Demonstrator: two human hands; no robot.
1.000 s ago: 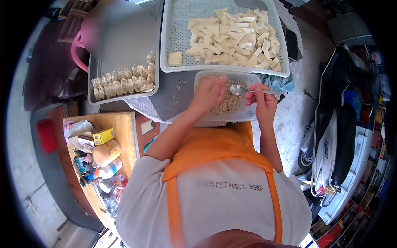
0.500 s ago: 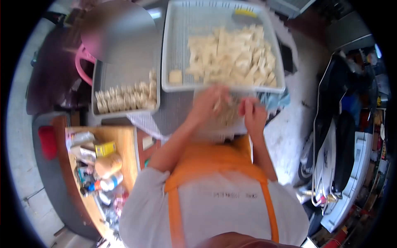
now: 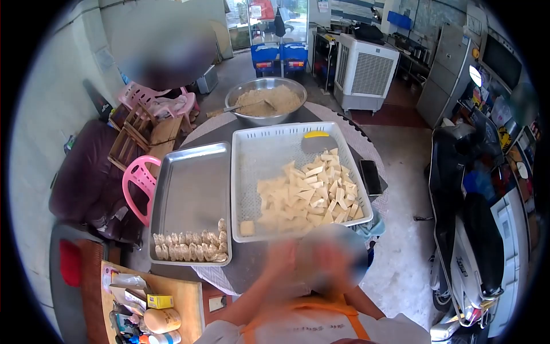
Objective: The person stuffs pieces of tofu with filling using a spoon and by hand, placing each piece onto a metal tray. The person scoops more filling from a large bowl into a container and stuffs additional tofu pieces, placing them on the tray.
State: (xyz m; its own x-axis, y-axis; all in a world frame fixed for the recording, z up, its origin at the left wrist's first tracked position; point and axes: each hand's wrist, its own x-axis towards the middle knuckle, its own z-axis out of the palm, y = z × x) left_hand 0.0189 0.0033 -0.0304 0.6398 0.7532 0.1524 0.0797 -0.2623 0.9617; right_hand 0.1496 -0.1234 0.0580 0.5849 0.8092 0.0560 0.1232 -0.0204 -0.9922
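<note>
My left hand (image 3: 281, 255) and my right hand (image 3: 337, 261) are close together at the near side of the table, in front of a white perforated tray (image 3: 238, 172). A blurred patch hides their fingers and whatever lies between them. The tray holds a heap of pale, flat dough wrappers (image 3: 321, 189). One small square piece (image 3: 247, 228) lies apart in its near left corner. To the left, a metal tray (image 3: 189, 183) carries rows of filled, folded dumplings (image 3: 192, 246) along its near edge.
A metal bowl (image 3: 235, 92) of pale brown filling with a utensil stands behind the trays. A yellow-edged scraper (image 3: 316, 135) lies in the white tray. A phone (image 3: 370, 178) is at right. A pink chair (image 3: 137, 180) and a cluttered wooden table (image 3: 189, 298) stand left.
The head view has tilted up, bringing the bowl and room into sight. Both hands stay near the white tray's front edge; their fingers are now blurred out.
</note>
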